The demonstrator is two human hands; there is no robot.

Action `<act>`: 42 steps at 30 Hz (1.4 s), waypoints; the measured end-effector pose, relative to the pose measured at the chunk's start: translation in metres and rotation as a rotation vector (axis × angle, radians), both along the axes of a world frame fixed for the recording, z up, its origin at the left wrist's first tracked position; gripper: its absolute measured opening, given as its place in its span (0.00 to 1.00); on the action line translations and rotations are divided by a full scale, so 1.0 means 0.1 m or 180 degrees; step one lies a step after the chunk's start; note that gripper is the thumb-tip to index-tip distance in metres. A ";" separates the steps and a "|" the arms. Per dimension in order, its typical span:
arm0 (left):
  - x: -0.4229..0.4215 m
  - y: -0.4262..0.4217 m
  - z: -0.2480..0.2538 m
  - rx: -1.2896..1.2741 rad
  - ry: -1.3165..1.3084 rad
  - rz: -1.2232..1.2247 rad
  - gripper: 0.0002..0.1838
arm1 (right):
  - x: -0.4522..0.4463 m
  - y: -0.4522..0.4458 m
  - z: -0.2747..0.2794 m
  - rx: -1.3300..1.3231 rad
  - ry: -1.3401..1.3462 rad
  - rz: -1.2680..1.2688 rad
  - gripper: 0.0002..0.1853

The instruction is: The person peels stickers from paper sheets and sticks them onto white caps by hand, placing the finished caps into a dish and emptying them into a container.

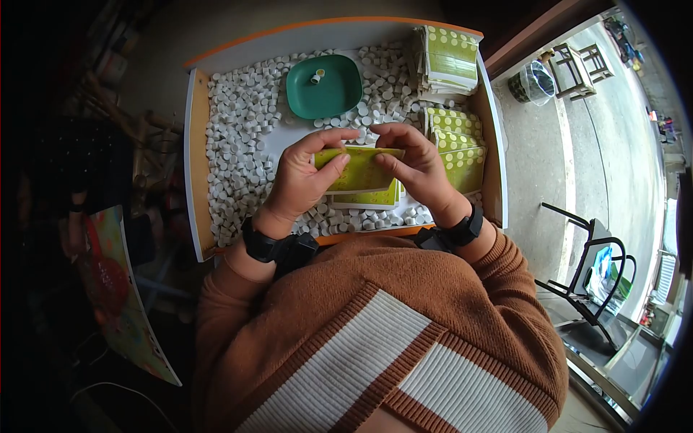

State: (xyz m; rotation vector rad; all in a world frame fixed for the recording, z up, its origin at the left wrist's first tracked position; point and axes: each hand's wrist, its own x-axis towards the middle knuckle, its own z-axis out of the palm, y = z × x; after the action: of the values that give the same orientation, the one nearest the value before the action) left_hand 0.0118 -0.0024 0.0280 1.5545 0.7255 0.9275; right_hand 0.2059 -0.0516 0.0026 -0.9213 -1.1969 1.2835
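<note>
A yellow-green printed card [359,173] is held up in front of me over the box. My left hand [307,173] pinches its left end between thumb and fingers. On the opposite end, my right hand [420,164] grips the card's upper right corner with the thumb on the near face. Just below it, more green cards [367,198] lie on the caps. Many small white caps [242,144] are strewn around both hands. Beyond my fingers sits a teal-green tray [303,97], with one small white piece [317,75] in it.
A tall stack of green dotted cards [451,58] stands at the box's far right, with another spread pile [462,159] nearer. Raised wooden walls [199,162] enclose the box. A colourful board [115,281] is at left; a black chair [595,274] and a lined bin [533,83] are at right.
</note>
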 end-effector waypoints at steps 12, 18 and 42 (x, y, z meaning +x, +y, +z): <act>-0.05 0.06 -0.12 -0.0600 0.0204 -0.0252 0.12 | 0.01 -0.03 -0.10 -0.0111 -0.0119 -0.0162 0.04; -0.04 0.05 -0.07 -0.0709 -0.0258 -0.0316 0.13 | 0.00 -0.04 -0.09 -0.0125 0.0012 -0.0259 0.04; -0.17 0.03 -0.17 -0.0397 -0.0575 0.0407 0.08 | 0.02 -0.06 -0.10 0.0018 0.0257 -0.0380 0.05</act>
State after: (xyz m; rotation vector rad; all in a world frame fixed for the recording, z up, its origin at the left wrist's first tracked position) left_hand -0.0047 0.0005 0.0115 1.3086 0.7451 1.0813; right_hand 0.2078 -0.0575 -0.0079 -0.9148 -1.0666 1.2098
